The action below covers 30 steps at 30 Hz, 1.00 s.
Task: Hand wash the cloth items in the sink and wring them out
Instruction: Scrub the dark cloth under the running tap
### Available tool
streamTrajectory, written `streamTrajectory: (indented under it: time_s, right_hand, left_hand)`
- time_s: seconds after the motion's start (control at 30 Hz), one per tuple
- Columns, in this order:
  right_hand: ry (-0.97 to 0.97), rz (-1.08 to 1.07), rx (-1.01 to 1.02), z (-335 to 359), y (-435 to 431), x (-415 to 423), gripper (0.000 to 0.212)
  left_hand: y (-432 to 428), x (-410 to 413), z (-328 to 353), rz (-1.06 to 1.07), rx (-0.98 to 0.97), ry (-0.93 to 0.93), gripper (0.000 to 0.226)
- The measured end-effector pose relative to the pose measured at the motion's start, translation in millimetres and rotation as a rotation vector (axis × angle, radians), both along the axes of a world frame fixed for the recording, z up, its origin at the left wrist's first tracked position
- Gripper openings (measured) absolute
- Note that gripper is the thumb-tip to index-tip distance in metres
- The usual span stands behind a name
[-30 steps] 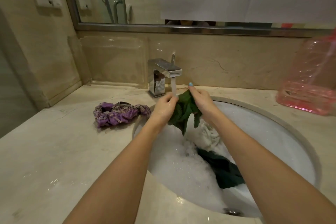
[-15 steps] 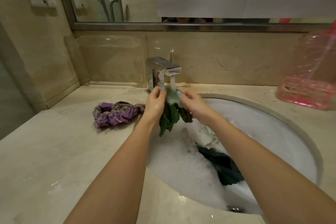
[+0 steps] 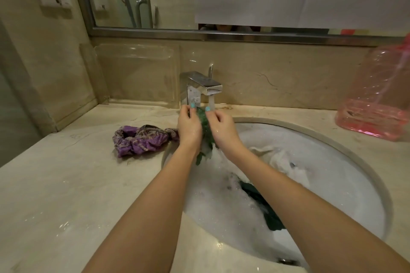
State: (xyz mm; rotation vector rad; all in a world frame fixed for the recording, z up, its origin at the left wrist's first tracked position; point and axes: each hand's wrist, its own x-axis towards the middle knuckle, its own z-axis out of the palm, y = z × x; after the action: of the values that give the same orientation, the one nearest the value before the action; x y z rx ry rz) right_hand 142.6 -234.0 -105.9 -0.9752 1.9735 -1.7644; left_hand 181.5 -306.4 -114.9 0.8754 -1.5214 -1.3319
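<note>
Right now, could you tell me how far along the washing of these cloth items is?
Seemingly done: the purple cloth lies bunched on the countertop, left of the sink. In hand: the left hand and right hand pinch a green cloth at the running faucet. Left: a white cloth and a dark green cloth lie in the suds, apparently unwrung.
</note>
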Motion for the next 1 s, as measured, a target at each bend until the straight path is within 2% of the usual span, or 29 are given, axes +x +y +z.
streamTrajectory:
  time_s: [0.07, 0.2, 0.3, 0.43, 0.53, 0.63, 0.7, 0.77, 0.83, 0.93, 1.0]
  right_hand:
    - [0.066, -0.074, -0.030, -0.2, -3.5, 5.0, 0.034]
    - [-0.044, -0.296, -0.052, 1.2, -1.9, -18.5, 0.041]
    - [-0.103, -0.230, -0.052, -3.3, 4.2, -18.6, 0.035]
    - [0.105, -0.067, -0.036, -8.3, 1.7, 4.9, 0.038]
    - [0.110, -0.099, -0.013, -8.1, -2.9, -2.5, 0.039]
    - [-0.039, -0.113, 0.079, -9.9, 4.6, -19.2, 0.040]
    - [-0.238, 0.011, 0.147, -9.9, 11.2, -23.5, 0.045]
    - [-0.420, 0.168, 0.180, -11.5, 14.2, -26.8, 0.061]
    - [-0.499, 0.244, 0.233, -16.0, 15.7, -33.3, 0.071]
    - [-0.612, 0.300, 0.286, -21.2, 22.1, -43.0, 0.065]
    - [-0.701, 0.316, 0.203, -18.5, 27.1, -43.4, 0.054]
  left_hand:
    - [6.1, 0.0, 5.9, 0.004, -0.007, -0.008, 0.021]
    - [46.3, -0.1, 8.4, -0.257, -0.006, -0.008, 0.026]
    - [50.5, 0.6, 7.4, -0.278, -0.041, -0.061, 0.024]
    - [20.1, 5.8, 6.1, -0.170, 0.145, -0.081, 0.028]
    - [22.9, 6.7, 7.2, -0.193, 0.150, -0.077, 0.033]
    - [33.9, 5.7, 16.2, -0.259, 0.173, 0.030, 0.033]
    - [30.8, 7.2, 17.8, -0.253, 0.190, 0.124, 0.030]
    - [25.6, 8.7, 17.4, -0.239, 0.219, 0.198, 0.027]
    - [22.6, 9.1, 18.1, -0.214, 0.255, 0.241, 0.027]
    - [14.6, 8.9, 15.8, -0.173, 0.331, 0.310, 0.027]
    - [8.7, 9.9, 11.8, -0.177, 0.287, 0.281, 0.028]
